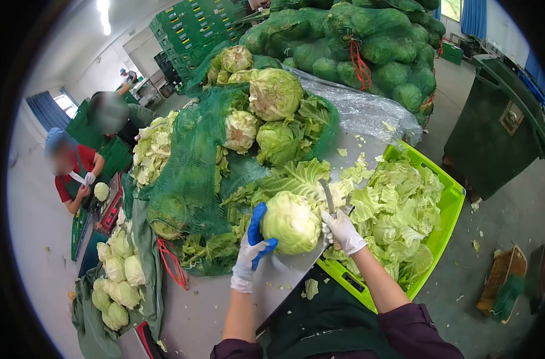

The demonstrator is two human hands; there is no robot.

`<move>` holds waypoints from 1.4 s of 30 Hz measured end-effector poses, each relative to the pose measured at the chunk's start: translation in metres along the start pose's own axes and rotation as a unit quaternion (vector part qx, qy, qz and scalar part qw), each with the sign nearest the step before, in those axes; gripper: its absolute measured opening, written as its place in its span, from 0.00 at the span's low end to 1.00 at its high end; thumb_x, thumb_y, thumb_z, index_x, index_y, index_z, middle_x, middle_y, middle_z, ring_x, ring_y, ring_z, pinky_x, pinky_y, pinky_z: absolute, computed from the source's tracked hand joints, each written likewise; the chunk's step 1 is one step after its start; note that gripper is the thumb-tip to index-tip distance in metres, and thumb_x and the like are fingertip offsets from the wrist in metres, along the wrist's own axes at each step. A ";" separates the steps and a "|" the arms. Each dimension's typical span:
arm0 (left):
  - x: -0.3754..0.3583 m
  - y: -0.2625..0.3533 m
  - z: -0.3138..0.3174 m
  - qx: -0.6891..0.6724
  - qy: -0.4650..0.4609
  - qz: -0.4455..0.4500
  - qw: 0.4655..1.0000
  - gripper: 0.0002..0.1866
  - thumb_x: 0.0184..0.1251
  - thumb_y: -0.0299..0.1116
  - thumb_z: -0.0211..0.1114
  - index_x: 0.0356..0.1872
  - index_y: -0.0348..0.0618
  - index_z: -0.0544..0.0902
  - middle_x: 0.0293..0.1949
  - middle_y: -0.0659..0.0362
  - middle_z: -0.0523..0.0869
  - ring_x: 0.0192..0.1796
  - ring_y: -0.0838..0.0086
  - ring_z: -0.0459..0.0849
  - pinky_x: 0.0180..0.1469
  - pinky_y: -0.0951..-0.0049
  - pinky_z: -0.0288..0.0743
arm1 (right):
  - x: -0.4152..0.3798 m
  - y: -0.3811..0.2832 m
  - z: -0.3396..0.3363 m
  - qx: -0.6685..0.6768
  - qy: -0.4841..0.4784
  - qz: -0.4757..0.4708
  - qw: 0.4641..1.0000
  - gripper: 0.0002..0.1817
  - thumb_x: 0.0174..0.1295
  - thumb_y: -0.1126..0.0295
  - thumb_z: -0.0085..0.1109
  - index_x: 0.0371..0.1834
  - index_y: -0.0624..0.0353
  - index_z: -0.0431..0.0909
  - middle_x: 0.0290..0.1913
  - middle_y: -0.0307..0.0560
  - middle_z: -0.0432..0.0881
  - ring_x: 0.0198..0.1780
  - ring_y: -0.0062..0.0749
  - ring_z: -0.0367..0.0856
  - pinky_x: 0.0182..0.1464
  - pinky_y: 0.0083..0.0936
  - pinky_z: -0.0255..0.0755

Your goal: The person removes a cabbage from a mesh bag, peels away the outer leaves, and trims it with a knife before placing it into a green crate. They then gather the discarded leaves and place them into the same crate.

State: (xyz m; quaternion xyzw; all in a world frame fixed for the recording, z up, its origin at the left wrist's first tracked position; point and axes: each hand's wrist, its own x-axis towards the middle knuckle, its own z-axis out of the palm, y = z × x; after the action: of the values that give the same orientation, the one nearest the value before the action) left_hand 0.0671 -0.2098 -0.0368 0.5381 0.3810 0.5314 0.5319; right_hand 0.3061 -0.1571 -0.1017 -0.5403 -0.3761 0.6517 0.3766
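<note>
A pale green cabbage (pixel 291 222) sits upright over the edge of the grey table. My left hand (pixel 252 251), in a white glove with blue on the fingers, grips its left side. On the other side my right hand (pixel 342 232), in a thin white glove, is closed around a knife (pixel 328 196) whose blade points up and away from me. The handle is mostly hidden by the fingers. Behind the cabbage lies a large loose outer leaf (pixel 299 179). An opened green net sack (pixel 185 173) holds several untrimmed cabbages (pixel 276 94) just beyond.
A lime-green crate (pixel 455 200) full of cut leaves stands at my right. Trimmed cabbages (pixel 124 270) are piled at left. Full net sacks (pixel 368 51) rise at the back, a dark green bin (pixel 494 128) at right. A co-worker (pixel 75 170) holds a cabbage by a red scale (pixel 112 206).
</note>
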 end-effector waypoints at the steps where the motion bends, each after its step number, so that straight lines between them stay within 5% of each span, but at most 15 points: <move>1: -0.005 0.020 0.008 -0.089 0.001 -0.069 0.994 0.42 0.54 0.27 0.67 0.72 0.40 0.58 0.72 0.55 0.59 0.72 0.66 0.58 0.73 0.67 0.47 | 0.001 0.001 0.001 0.114 -0.029 0.038 0.992 0.16 0.65 0.55 0.58 0.42 0.56 0.69 0.21 0.39 0.74 0.16 0.22 0.69 0.17 0.21 0.65; 4: -0.003 0.037 0.039 -0.058 0.099 -0.094 0.989 0.41 0.54 0.28 0.68 0.71 0.42 0.60 0.70 0.54 0.61 0.72 0.66 0.58 0.73 0.67 0.50 | 0.005 0.013 0.007 0.156 -0.035 0.062 0.985 0.16 0.66 0.54 0.56 0.42 0.54 0.68 0.20 0.36 0.71 0.14 0.22 0.66 0.16 0.20 0.63; 6: -0.002 0.011 0.043 0.417 0.078 0.051 0.904 0.41 0.54 0.30 0.71 0.70 0.44 0.62 0.67 0.51 0.65 0.69 0.66 0.62 0.69 0.66 0.60 | 0.005 0.015 0.008 0.159 -0.033 0.051 0.985 0.16 0.66 0.55 0.58 0.42 0.55 0.69 0.20 0.36 0.70 0.15 0.22 0.67 0.16 0.20 0.64; 8: -0.001 0.005 0.046 0.248 0.117 0.015 0.962 0.40 0.54 0.30 0.71 0.70 0.44 0.63 0.67 0.52 0.66 0.67 0.65 0.66 0.67 0.66 0.63 | 0.004 0.009 0.009 0.055 0.055 -0.044 0.996 0.15 0.65 0.59 0.58 0.46 0.56 0.72 0.20 0.36 0.70 0.15 0.21 0.68 0.16 0.20 0.64; 10: -0.003 0.014 0.039 0.115 0.130 -0.016 0.985 0.39 0.55 0.31 0.70 0.70 0.44 0.63 0.66 0.52 0.67 0.65 0.65 0.69 0.66 0.66 0.65 | 0.022 0.019 -0.009 0.070 0.135 -0.120 0.981 0.08 0.66 0.62 0.56 0.37 0.54 0.73 0.19 0.32 0.71 0.12 0.15 0.61 0.11 0.18 0.56; 15: -0.002 -0.014 -0.011 -0.240 0.172 -0.027 0.955 0.36 0.60 0.33 0.64 0.70 0.42 0.61 0.61 0.53 0.73 0.61 0.66 0.74 0.63 0.67 0.70 | 0.060 0.050 -0.159 -0.257 0.316 -0.265 0.874 0.23 0.63 0.64 0.57 0.61 0.59 0.73 0.23 0.41 0.75 0.21 0.25 0.69 0.25 0.29 0.66; 16: 0.000 -0.016 -0.012 -0.274 0.172 -0.033 0.946 0.36 0.60 0.36 0.65 0.69 0.42 0.61 0.61 0.52 0.73 0.61 0.65 0.74 0.63 0.66 0.69 | 0.046 0.035 -0.169 -0.294 0.387 -0.268 0.832 0.21 0.63 0.63 0.57 0.57 0.63 0.74 0.36 0.57 0.82 0.34 0.39 0.79 0.39 0.38 0.71; 18: 0.009 -0.024 -0.002 -0.293 0.183 -0.023 0.938 0.37 0.58 0.36 0.67 0.69 0.42 0.63 0.61 0.52 0.73 0.61 0.65 0.74 0.63 0.66 0.70 | 0.004 -0.002 -0.175 -0.282 0.403 -0.207 0.845 0.16 0.64 0.62 0.58 0.46 0.65 0.76 0.31 0.53 0.80 0.31 0.36 0.77 0.36 0.36 0.70; 21: 0.035 -0.033 0.034 -0.180 0.200 0.002 0.963 0.36 0.56 0.33 0.70 0.68 0.45 0.67 0.63 0.56 0.72 0.62 0.67 0.73 0.63 0.68 0.70 | -0.032 -0.024 -0.137 -0.226 0.297 -0.217 0.902 0.13 0.62 0.63 0.59 0.34 0.65 0.73 0.23 0.45 0.74 0.25 0.32 0.73 0.31 0.31 0.69; 23: 0.048 -0.035 0.060 -0.039 0.127 0.039 0.990 0.36 0.55 0.34 0.71 0.67 0.45 0.68 0.66 0.56 0.68 0.66 0.67 0.68 0.67 0.70 0.63 | -0.041 -0.019 -0.098 -0.319 0.238 -0.319 0.860 0.13 0.62 0.64 0.60 0.29 0.63 0.72 0.21 0.47 0.71 0.24 0.33 0.69 0.28 0.32 0.66; 27: 0.062 -0.010 0.090 0.332 0.017 0.087 0.939 0.36 0.54 0.32 0.70 0.67 0.46 0.68 0.68 0.54 0.65 0.69 0.68 0.63 0.69 0.70 0.58 | -0.040 -0.002 -0.057 -0.321 0.177 -0.300 0.881 0.12 0.63 0.61 0.58 0.35 0.61 0.75 0.30 0.58 0.80 0.30 0.53 0.78 0.35 0.40 0.71; 29: 0.061 -0.014 0.088 0.224 0.001 0.081 0.971 0.37 0.53 0.30 0.70 0.67 0.44 0.68 0.67 0.53 0.65 0.70 0.69 0.62 0.70 0.70 0.56 | -0.050 -0.004 -0.051 -0.354 0.197 -0.242 0.882 0.24 0.69 0.50 0.47 0.54 0.60 0.70 0.40 0.65 0.82 0.42 0.61 0.80 0.43 0.49 0.72; 30: 0.061 -0.021 0.085 0.131 -0.002 0.072 0.989 0.37 0.53 0.30 0.71 0.67 0.43 0.68 0.67 0.53 0.66 0.70 0.68 0.61 0.70 0.70 0.57 | -0.063 -0.016 -0.047 -0.349 0.176 -0.155 0.907 0.27 0.70 0.48 0.40 0.59 0.59 0.67 0.39 0.67 0.81 0.41 0.62 0.80 0.43 0.50 0.71; 32: 0.054 -0.013 0.083 0.169 0.024 0.045 0.984 0.37 0.52 0.33 0.72 0.66 0.45 0.70 0.67 0.50 0.64 0.70 0.59 0.62 0.70 0.65 0.55 | -0.074 -0.018 -0.044 -0.383 0.181 -0.188 0.886 0.29 0.72 0.49 0.38 0.67 0.57 0.59 0.36 0.67 0.81 0.38 0.63 0.80 0.41 0.51 0.71; 42: 0.042 -0.005 0.135 0.501 0.092 0.140 0.849 0.42 0.44 0.37 0.76 0.66 0.50 0.69 0.64 0.46 0.68 0.67 0.51 0.64 0.67 0.56 0.58 | -0.057 -0.031 -0.021 -0.408 0.203 -0.260 0.851 0.29 0.71 0.54 0.39 0.72 0.56 0.55 0.31 0.62 0.82 0.31 0.57 0.81 0.35 0.47 0.74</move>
State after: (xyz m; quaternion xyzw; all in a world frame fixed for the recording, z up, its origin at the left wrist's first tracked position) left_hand 0.2058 -0.1910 -0.0175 0.7278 0.5635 0.3842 0.0723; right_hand 0.3374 -0.1933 -0.0528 -0.6481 -0.6502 0.1937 0.3460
